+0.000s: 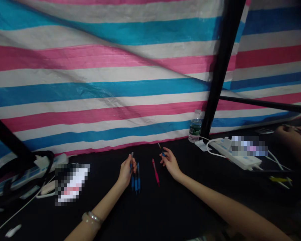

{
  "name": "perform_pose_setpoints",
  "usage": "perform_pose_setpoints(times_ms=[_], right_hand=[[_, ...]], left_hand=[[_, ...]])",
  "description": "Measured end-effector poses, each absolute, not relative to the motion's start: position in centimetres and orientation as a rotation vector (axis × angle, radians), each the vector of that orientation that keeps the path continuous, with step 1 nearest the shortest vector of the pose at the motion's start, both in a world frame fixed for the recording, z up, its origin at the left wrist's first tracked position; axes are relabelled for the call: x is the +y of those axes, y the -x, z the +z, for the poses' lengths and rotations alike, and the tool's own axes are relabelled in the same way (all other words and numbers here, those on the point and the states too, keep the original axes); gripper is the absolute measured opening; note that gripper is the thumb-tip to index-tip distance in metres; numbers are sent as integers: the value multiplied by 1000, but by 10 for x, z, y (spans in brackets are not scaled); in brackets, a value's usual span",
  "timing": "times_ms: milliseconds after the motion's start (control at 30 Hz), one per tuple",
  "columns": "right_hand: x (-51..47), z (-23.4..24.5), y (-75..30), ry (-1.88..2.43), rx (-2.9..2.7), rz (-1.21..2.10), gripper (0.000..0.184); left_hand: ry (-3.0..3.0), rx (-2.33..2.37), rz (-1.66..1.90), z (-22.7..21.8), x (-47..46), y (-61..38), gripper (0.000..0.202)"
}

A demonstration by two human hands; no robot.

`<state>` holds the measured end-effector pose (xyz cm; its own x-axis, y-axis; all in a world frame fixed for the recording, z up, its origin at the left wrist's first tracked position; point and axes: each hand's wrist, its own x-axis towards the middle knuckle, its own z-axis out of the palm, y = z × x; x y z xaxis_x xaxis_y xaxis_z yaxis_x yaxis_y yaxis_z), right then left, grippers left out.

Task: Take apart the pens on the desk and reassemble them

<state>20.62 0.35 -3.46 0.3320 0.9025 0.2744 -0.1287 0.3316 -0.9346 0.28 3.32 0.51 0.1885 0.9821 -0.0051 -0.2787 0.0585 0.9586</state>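
My left hand [125, 171] is closed around a pen [132, 155] whose silvery end sticks up past the fingertips. Just to its right, several blue pens [136, 183] lie side by side on the black table [150, 211]. A pink-red pen [156, 173] lies alone between my two hands. My right hand [171, 164] pinches a slim blue pen [163, 153] with a thin pale tip pointing up and away. My fingers cover much of both held pens, so I cannot tell whether either is whole.
A water bottle [195, 127] stands by the black post [222, 67]. White power strips [237, 155] with cables lie on both sides, near blurred-out lit screens. At far right another person's hand [291, 139] shows. A striped sheet [102, 90] hangs behind the table.
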Motion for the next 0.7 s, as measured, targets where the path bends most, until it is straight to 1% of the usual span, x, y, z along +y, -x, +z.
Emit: perform_pose_setpoints(times_ms=[100, 233, 367, 700], right_hand=[[5, -34, -210, 963, -893, 907, 47], [4, -31, -213, 931, -837, 952, 39], [2, -28, -213, 935, -807, 975, 31], [2, -27, -215, 938, -784, 1028, 34]], left_hand=[[-903, 857, 1179, 5, 38, 0, 34], [-733, 883, 1147, 9, 40, 2, 27], [-688, 880, 1093, 14, 39, 3, 22], [-730, 881, 1054, 14, 40, 4, 21]])
